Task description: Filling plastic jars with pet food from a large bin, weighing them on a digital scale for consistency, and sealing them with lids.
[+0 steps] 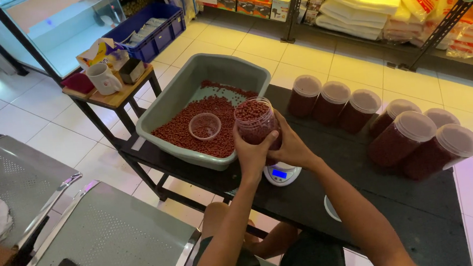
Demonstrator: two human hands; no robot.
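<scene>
We hold a clear jar (256, 122) full of small red pellets between both hands, just above a little white scale (281, 173) on the black bench (367, 195). Our left hand (251, 155) wraps its fingers around the jar's near side; our right hand (292, 147) cups the far side, fingers pressed to the plastic. Left of the jar, touching distance away, sits a grey tub (187, 91) of the same pellets with a small clear cup (205, 126) lying in them. Right of the jar, a row of lidded filled jars (413, 134) lies on the bench.
</scene>
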